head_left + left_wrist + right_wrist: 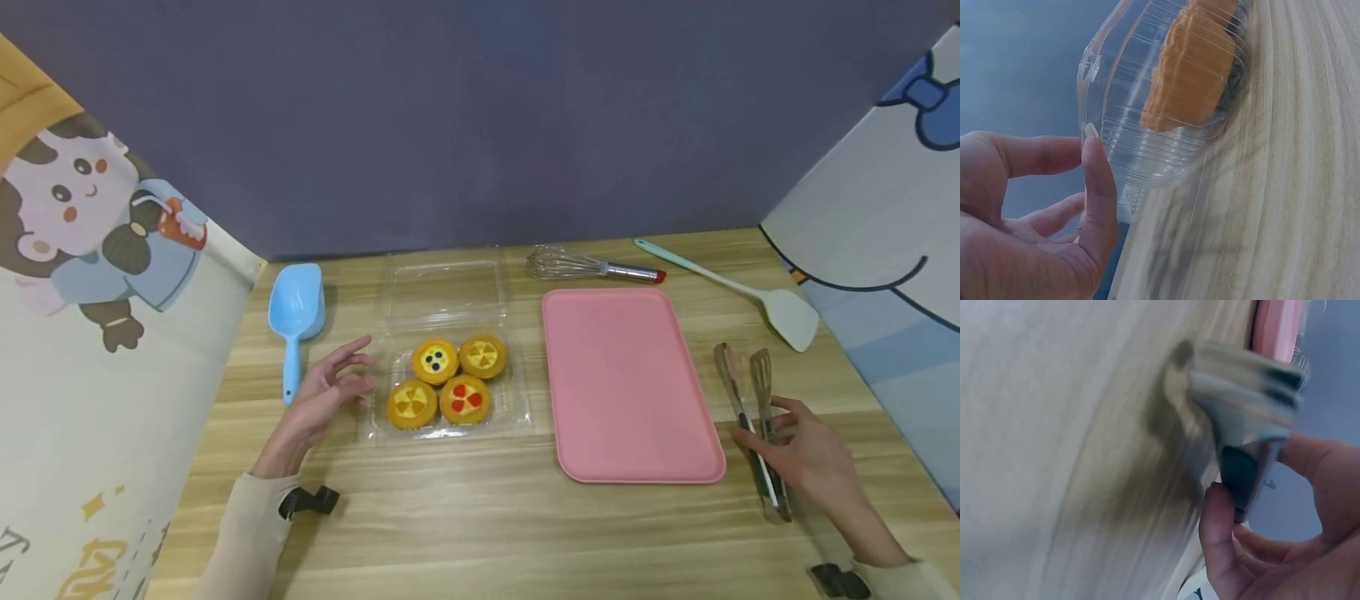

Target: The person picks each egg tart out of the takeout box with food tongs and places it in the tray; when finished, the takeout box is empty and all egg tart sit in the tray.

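Observation:
My right hand (813,454) grips a pair of metal tongs (759,475) with dark handle parts, thumb on one arm and fingers on the other. The tongs' tips point away, spread apart; in the right wrist view the tongs (1241,419) are blurred. At the left side of a clear plastic box (517,412) is my left hand (318,408), its fingers loosely bent and apart. In the left wrist view its fingertips overlap the box's rim (1091,69); whether they touch I cannot tell. Several round tarts (465,400) with fruit-like toppings sit inside the box, its lid (446,287) folded back.
A pink tray (626,383) lies between the box and the tongs. Behind it are a whisk (592,267) and a pale spatula (783,312). A blue scoop (296,308) lies at the back left. Walls (480,125) border the wooden table on three sides.

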`<state>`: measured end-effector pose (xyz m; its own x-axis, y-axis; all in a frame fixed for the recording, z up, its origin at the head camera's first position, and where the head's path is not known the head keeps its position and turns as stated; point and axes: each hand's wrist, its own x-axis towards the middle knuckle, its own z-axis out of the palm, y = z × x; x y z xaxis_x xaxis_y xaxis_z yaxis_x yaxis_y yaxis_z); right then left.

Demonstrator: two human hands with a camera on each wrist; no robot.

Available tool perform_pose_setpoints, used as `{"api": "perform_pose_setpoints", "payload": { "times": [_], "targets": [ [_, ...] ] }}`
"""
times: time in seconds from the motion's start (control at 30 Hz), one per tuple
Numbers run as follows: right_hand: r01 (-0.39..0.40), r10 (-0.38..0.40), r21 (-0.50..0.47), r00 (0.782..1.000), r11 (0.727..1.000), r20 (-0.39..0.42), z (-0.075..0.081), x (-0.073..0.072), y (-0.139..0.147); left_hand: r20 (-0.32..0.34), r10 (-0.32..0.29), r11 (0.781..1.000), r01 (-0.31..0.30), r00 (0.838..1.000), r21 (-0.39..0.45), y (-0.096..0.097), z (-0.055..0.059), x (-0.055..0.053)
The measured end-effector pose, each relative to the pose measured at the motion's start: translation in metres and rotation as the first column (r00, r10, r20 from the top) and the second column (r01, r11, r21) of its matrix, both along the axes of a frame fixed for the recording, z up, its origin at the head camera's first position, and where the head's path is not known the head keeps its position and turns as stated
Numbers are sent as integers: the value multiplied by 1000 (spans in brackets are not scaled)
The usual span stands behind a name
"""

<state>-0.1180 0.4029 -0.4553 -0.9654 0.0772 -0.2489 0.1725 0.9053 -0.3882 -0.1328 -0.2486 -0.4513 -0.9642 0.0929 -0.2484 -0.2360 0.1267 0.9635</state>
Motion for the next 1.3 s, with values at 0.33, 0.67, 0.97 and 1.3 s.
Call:
{"api": "perform_pose_setpoints", "payload": {
  "times": [0.33,0.67,0.97,1.3],
  "targets": [
    [1,-6,-39,994,999,-111,7,-1,-1,-5,6,1000,-6,1000,19,1,-1,-1],
    [-19,9,-41,974,999,-226,23,-8,-19,-5,9,1000,-9,1000,3,1,1,0],
    [-155,117,-84,932,984,-344,37,-15,-48,-11,14,1000,-14,1000,1,2,0,-1],
    [-401,316,-30,763,915,-564,51,-28,-85,-17,16,1000,-16,1000,-6,2,-1,0]
  ]
}}
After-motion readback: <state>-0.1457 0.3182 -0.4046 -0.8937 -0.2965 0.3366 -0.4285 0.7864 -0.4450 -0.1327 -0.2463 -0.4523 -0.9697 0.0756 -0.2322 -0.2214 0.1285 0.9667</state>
